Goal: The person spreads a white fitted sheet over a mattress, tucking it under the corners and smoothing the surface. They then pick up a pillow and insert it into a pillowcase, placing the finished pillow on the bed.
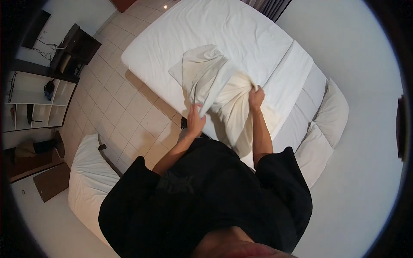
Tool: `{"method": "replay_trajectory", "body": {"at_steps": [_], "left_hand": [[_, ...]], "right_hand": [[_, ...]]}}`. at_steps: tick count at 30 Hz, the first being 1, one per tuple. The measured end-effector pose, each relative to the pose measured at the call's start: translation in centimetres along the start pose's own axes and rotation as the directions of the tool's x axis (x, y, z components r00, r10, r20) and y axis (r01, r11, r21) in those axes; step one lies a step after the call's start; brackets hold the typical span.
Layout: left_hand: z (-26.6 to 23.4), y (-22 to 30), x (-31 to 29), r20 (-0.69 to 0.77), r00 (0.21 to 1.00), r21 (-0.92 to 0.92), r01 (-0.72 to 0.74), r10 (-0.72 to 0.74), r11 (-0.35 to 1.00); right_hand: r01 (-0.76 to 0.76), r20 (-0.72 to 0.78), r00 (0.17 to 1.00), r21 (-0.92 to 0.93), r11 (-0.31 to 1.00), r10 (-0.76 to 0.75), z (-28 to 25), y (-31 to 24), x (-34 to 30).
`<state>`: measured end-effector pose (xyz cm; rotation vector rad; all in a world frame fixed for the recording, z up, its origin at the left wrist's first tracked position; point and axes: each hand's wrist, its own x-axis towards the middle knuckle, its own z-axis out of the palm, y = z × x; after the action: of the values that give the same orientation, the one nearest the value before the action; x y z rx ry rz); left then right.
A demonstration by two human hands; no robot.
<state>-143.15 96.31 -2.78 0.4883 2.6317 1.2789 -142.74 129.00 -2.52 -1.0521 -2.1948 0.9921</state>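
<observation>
A bunched cloth, off-white and cream, hangs in folds over the near edge of the bed; it looks like a sheet or a blanket. My right hand is closed on a gathered part of it, pulling the fabric into creases. At the cloth's left edge, my left hand has its fingers around a fold of the same fabric. Lower folds drop between my forearms, close to my black shirt. The fingertips of both hands are partly hidden by fabric.
White pillows lie along the wall on the right end of the bed. A second bed with a white cover stands at lower left. Beyond the tiled floor are open shelves and a dark cabinet.
</observation>
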Motion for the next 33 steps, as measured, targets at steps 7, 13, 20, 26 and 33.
{"method": "replay_trajectory", "body": {"at_steps": [7,13,20,26,33], "left_hand": [[-1.1,3.9,2.8,0.144,0.948,0.263,-0.315,0.285,0.912],[-5.1,4.1,6.7,-0.296,0.883,0.532,-0.165,0.364,0.831],[-5.9,2.2,16.9,-0.085,0.959,0.547,-0.182,0.270,0.817],[-3.4,1.3,24.5,0.160,0.918,0.460,-0.395,0.363,0.795],[2.6,9.3,18.3,0.305,0.849,-0.039,-0.441,0.431,0.896]], "right_hand": [[-0.248,0.135,0.961,0.018,0.969,0.243,2.0,-3.8,-1.1],[-0.162,0.340,0.928,-0.001,0.987,0.152,3.4,-5.0,-4.4],[-0.057,0.375,0.926,-0.006,0.998,0.055,3.9,-6.9,-6.1],[0.151,0.480,0.870,-0.038,0.988,-0.114,2.5,-8.1,-7.3],[0.176,0.469,0.877,-0.104,0.979,-0.108,4.6,-7.0,-7.7]]}}
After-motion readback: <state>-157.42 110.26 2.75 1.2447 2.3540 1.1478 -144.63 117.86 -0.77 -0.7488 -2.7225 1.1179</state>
